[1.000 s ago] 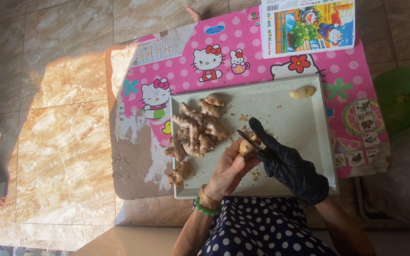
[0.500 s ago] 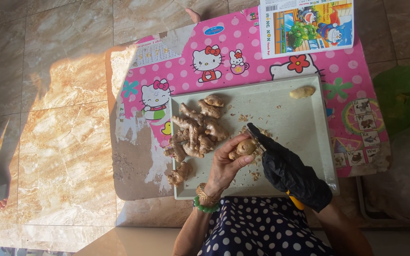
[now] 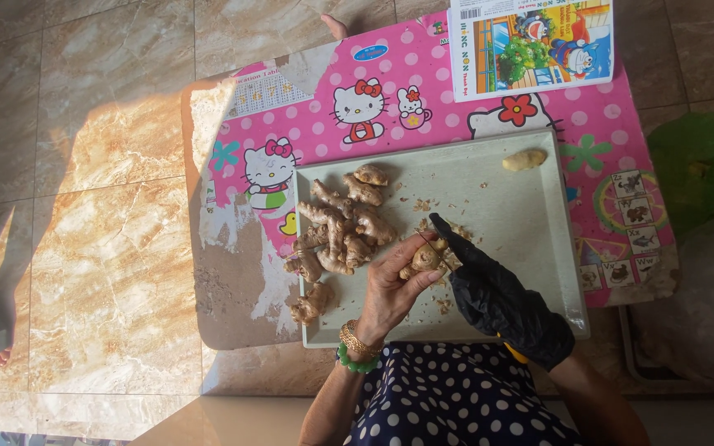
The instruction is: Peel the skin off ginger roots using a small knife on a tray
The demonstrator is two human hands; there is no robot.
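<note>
- Overhead, the head camera is looking straight down on a small pink table (image 3: 390,74) with cartoon cat prints, standing on a marbled tile floor (image 3: 84,248).
- A pale rectangular tray (image 3: 530,215) is lying on the table, taking up most of its near half.
- The left hand (image 3: 390,289), bare, with gold and green bracelets (image 3: 355,347) at the wrist, is gripping a knobbly piece of ginger (image 3: 427,258) over the middle of the tray, fingers curled closed around it.
- The right hand (image 3: 497,301), in a black glove, is pressing against the same piece of ginger from the right, with its forefinger stretched along the top. A thin blade seems to be showing at the ginger, too small to be sure of. A bit of yellow is poking out under the glove's cuff; I cannot tell what it is.
- A heap of unpeeled ginger roots (image 3: 340,227) is sitting on the tray's left part, just beside the left hand; one root (image 3: 311,301) is lying partly over the tray's left rim.
- Brown peel scraps (image 3: 435,211) are lying scattered across the tray around the hands.
- One pale peeled piece (image 3: 525,159) is resting alone near the tray's far right corner, well apart from the heap.
- A colourful cartoon booklet (image 3: 530,45) is lying at the table's far edge.
- A green bag (image 3: 704,165) is sitting on the floor to the right of the table.
- A navy polka-dot garment (image 3: 456,396) is filling the bottom edge.
</note>
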